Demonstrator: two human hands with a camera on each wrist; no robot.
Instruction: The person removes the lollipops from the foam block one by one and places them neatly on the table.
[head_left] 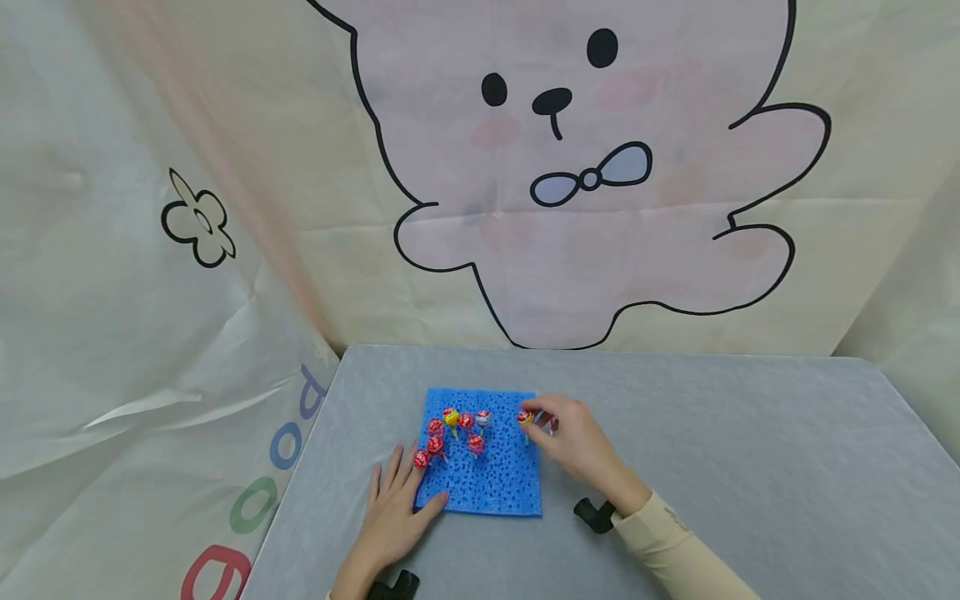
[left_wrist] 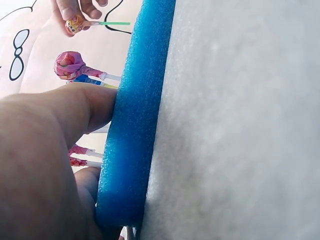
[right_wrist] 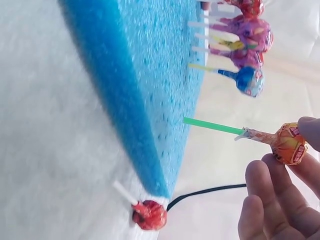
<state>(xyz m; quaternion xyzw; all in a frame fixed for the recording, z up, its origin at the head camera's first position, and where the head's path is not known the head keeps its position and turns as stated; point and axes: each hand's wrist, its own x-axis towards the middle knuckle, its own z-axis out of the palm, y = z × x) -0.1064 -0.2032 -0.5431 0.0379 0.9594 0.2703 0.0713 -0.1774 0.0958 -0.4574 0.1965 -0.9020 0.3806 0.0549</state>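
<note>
Between thumb and fingers, my right hand (head_left: 573,437) pinches an orange-wrapped lollipop (right_wrist: 290,143) by its round head. Its green stick (right_wrist: 212,125) points toward the blue foam block (head_left: 487,483), near the block's right side; whether the tip touches is unclear. My left hand (head_left: 393,517) rests with spread fingers at the block's left edge, its thumb on the near edge. Several wrapped lollipops stand upright in the foam's left and middle part, among them a yellow one (head_left: 450,416), a pink one (head_left: 476,444) and a blue one (right_wrist: 250,81).
A red lollipop (right_wrist: 150,215) lies on the grey table (head_left: 750,467) beside the block's right far corner, partly hidden by my right hand in the head view. Black wrist devices (head_left: 595,515) sit at both wrists. A printed cloth (head_left: 675,250) hangs behind the table.
</note>
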